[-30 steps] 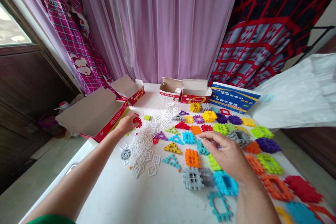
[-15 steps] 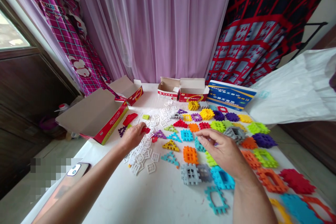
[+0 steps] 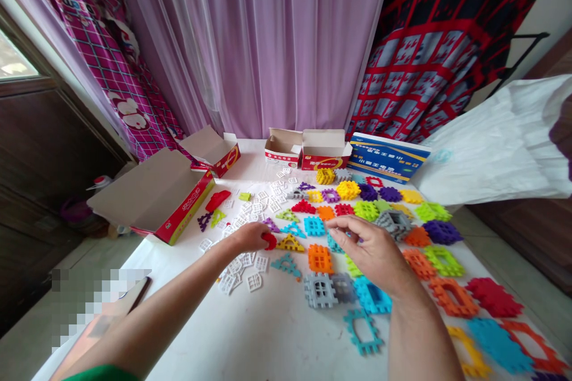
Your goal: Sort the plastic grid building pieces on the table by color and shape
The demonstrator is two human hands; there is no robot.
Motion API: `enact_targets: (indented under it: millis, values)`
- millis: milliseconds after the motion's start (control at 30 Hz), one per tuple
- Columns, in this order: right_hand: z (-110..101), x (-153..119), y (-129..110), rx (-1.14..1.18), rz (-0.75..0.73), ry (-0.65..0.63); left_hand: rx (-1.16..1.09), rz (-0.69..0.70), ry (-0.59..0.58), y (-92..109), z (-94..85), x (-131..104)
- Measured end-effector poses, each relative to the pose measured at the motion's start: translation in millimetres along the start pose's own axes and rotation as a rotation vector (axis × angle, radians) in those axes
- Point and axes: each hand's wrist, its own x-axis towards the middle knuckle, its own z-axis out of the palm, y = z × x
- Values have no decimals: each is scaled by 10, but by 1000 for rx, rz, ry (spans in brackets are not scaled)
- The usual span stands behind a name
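The left hand (image 3: 254, 237) has its fingertips closed on a small red piece (image 3: 269, 242), at the right side of the loose white window pieces (image 3: 255, 208) and just beside a yellow triangular piece (image 3: 291, 243). The right hand (image 3: 373, 245) is over the coloured pieces with its fingers bent, close to a turquoise piece (image 3: 335, 243); whether anything is pinched there I cannot tell. The red piece seems held by its edge only, so a slack pinch could let it drop among the white ones. Those lie overlapping and look light, so a low wrist or forearm could sweep several out of the heap. On the right, the wrist is close above the blue stack (image 3: 372, 296); dipping it could tip that stack into the grey stack (image 3: 320, 290) or the turquoise frame (image 3: 363, 332). The red-orange frame (image 3: 534, 346) lies toward the near right edge of the desk (image 3: 268, 336), where a nudge from the forearm might push it off.
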Motion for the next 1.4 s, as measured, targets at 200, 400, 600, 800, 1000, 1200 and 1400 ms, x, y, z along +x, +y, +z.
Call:
enact_targets:
  millis: [200, 400, 600, 800, 1000, 1200, 1400]
  values:
    - [-9, 2, 19, -4, 5, -6, 10, -36, 25, 17, 1, 7]
    - [2, 4, 40, -8, 6, -16, -69, -108, 25, -181, -161, -32]
    - [20, 9, 40, -13, 4, -19, -64, -119, 34, -395, -265, -53]
    - [11, 13, 42, -21, 0, -29, 33, -97, 151, -360, -164, -125]
    - [12, 5, 44, -13, 25, -31, 30, -104, 276, -344, -31, -241]
    - [2, -1, 46, -13, 22, -29, -39, -155, 372, -388, -7, -295]
    - [7, 12, 33, -13, 19, -32, -235, -122, 481, -295, 28, -371]
